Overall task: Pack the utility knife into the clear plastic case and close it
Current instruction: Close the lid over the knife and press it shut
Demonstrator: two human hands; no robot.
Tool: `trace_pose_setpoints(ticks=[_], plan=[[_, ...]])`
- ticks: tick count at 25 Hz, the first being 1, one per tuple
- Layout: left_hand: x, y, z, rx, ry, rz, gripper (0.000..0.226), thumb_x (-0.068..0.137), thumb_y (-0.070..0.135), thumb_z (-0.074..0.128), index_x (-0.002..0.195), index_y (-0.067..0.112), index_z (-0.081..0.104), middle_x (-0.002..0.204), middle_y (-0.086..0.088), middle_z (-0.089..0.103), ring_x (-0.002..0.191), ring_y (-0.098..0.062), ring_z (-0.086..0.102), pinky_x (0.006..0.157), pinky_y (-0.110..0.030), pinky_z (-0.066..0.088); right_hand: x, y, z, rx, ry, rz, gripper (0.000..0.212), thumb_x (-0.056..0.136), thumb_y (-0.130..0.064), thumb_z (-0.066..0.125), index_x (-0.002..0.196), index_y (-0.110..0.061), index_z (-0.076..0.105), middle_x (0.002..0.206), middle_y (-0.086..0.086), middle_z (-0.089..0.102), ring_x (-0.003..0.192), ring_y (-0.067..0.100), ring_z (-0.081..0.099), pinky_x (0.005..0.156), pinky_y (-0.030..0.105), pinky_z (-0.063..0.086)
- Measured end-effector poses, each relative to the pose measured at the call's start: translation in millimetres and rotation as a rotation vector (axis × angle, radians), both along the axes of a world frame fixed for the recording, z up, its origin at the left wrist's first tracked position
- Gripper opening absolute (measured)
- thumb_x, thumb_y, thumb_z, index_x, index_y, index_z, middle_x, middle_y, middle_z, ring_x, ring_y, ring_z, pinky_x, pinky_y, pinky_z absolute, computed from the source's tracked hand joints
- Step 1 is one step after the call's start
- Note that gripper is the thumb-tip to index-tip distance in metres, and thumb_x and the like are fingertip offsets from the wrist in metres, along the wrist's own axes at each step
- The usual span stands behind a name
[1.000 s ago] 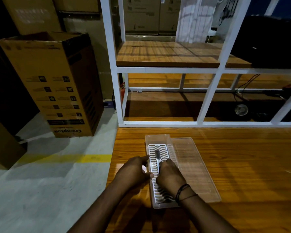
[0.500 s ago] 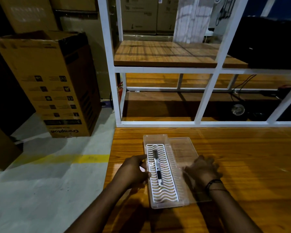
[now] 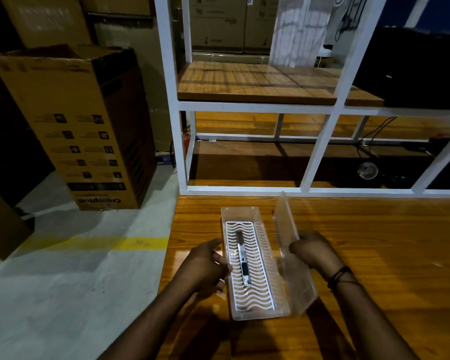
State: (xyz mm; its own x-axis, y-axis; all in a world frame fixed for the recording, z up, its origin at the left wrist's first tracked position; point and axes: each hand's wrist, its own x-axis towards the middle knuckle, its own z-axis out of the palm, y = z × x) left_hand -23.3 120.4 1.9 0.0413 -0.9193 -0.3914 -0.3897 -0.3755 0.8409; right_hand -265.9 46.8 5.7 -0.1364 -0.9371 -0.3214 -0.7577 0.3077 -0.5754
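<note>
Right hand [image 3: 314, 252] is gripping and raising the clear lid [image 3: 286, 229], flat a moment ago, toward closure, while left hand [image 3: 205, 266], fingers loosely curled, is steadying the case [image 3: 240, 213] holding the utility knife [image 3: 242, 258] between them.

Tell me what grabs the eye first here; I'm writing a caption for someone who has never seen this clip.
The clear plastic case at the wooden table's near left edge, with the utility knife lying lengthwise on its white wavy grid. The right hand tilts the clear lid up beside it, while the left hand steadies the case's left wall. A tall cardboard box stands on the floor, far left.
</note>
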Motion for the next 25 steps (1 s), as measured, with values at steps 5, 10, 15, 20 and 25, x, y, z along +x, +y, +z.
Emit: trace_pose_setpoints(ticks=[5, 10, 15, 20, 25], plan=[[-2.3, 5.6, 2.6, 0.0, 0.037, -0.034, 0.074, 0.096, -0.002, 0.065, 0.157, 0.03, 0.038, 0.078, 0.001, 0.072, 0.064, -0.017, 0.074, 0.066, -0.041, 0.064, 26.7, 20.2, 24.7, -0.057, -0.289, 0.009, 0.018, 0.076, -0.007, 0.058, 0.087, -0.004, 0.071, 0.08, 0.012, 0.071, 0.074, 0.032, 0.065, 0.064, 0.034, 0.044], [-2.5, 7.3, 3.3, 0.009, 0.085, -0.012, 0.076, 0.095, -0.002, 0.065, 0.158, 0.03, 0.037, 0.076, 0.001, 0.072, 0.062, -0.015, 0.073, 0.065, -0.043, 0.064, 51.5, 40.1, 29.5, -0.004, -0.624, 0.115, 0.04, 0.081, -0.003, 0.051, 0.113, -0.019, 0.07, 0.103, 0.0, 0.078, 0.088, 0.021, 0.071, 0.077, 0.035, 0.051], [-1.6, 6.3, 1.7, 0.008, 0.093, -0.014, 0.076, 0.096, 0.0, 0.066, 0.159, 0.029, 0.035, 0.078, 0.0, 0.072, 0.066, -0.019, 0.074, 0.071, -0.049, 0.064, 59.3, 45.7, 13.4, 0.036, -0.571, 0.109, 0.074, 0.076, -0.059, 0.069, 0.145, -0.044, 0.047, 0.127, -0.005, 0.073, 0.102, 0.015, 0.075, 0.092, 0.042, 0.059], [0.4, 5.3, -7.4, -0.003, 0.107, -0.013, 0.071, 0.097, -0.003, 0.061, 0.157, 0.028, 0.039, 0.075, -0.002, 0.069, 0.068, -0.026, 0.07, 0.071, -0.05, 0.063, 79.1, 55.7, -3.0, 0.078, -0.059, 0.184, 0.099, 0.068, -0.093, 0.044, 0.153, -0.058, 0.006, 0.169, 0.006, 0.015, 0.15, 0.041, 0.014, 0.119, 0.059, 0.017], [4.5, 0.1, -18.0, 0.006, 0.21, 0.063, 0.049, 0.106, 0.001, 0.042, 0.14, 0.034, 0.055, 0.081, -0.014, 0.072, 0.063, -0.025, 0.063, 0.063, -0.038, 0.053, 88.4, 63.1, -20.6, -0.032, 0.267, 0.243, 0.093, 0.078, -0.086, 0.039, 0.157, -0.047, 0.007, 0.167, 0.015, 0.006, 0.143, 0.041, 0.016, 0.113, 0.055, 0.022]])
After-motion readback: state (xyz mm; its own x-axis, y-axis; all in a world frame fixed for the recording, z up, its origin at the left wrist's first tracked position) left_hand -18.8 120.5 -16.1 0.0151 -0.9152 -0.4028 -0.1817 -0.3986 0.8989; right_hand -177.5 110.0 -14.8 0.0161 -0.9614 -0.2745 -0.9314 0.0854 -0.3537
